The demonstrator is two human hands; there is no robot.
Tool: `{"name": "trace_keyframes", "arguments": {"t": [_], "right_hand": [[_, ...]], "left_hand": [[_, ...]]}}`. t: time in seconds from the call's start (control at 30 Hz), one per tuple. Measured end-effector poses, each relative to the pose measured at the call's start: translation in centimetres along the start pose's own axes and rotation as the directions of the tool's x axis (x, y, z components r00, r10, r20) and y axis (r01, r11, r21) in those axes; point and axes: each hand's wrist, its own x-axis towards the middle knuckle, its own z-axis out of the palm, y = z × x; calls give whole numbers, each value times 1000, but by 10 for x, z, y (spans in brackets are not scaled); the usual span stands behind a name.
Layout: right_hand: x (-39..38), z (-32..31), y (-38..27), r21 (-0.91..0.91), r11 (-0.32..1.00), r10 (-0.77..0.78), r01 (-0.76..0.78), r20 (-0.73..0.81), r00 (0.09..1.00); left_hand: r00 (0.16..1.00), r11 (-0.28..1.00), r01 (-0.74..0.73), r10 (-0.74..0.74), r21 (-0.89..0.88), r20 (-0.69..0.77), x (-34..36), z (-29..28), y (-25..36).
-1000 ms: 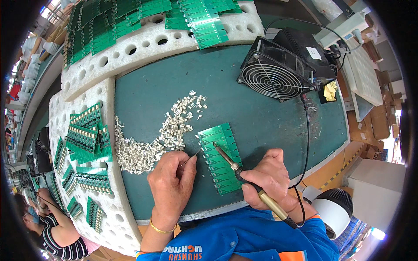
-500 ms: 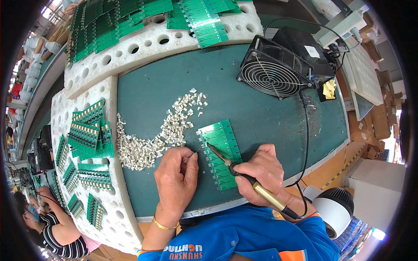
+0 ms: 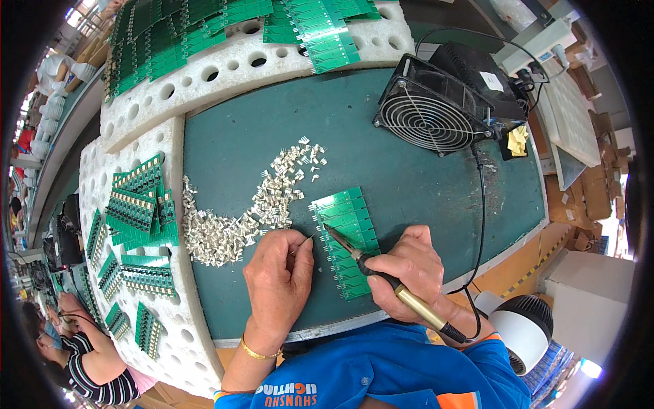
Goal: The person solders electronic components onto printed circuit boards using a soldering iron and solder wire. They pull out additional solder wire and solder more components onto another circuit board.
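Note:
A green circuit board panel lies flat on the dark green work surface, with small white connectors along its left edge. My right hand is closed round a soldering iron, whose tip points at the upper left part of the board. Just left of the board, my left hand pinches a thin solder wire, its end near the iron's tip. Beyond that hand spreads a pile of small white pin connectors.
White foam slabs with holes run along the left and back, bearing stacked green boards. A black fan stands at the back right; the iron's cord hangs nearby. Another person sits at far left.
My left hand has shifted very slightly to the right. The iron and the board look almost the same.

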Motion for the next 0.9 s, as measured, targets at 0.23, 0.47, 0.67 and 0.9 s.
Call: {"name": "trace_keyframes", "arguments": {"t": [0.23, 0.47, 0.67, 0.9], "right_hand": [[1, 2, 1, -7, 1000, -10, 10, -11, 1000], [-1, 1, 2, -23, 999, -27, 28, 7, 1000], [0, 2, 2, -13, 999, -41, 41, -13, 999], [-1, 3, 1, -29, 999, -46, 46, -19, 999]], "left_hand": [[1000, 1000, -2, 2, 25, 15, 1, 0, 2], [999, 998, -24, 23, 49, 32, 1, 2, 0], [999, 996, -31, 28, 78, 36, 3, 2, 0], [999, 998, -30, 28, 58, 37, 2, 3, 1]]}}
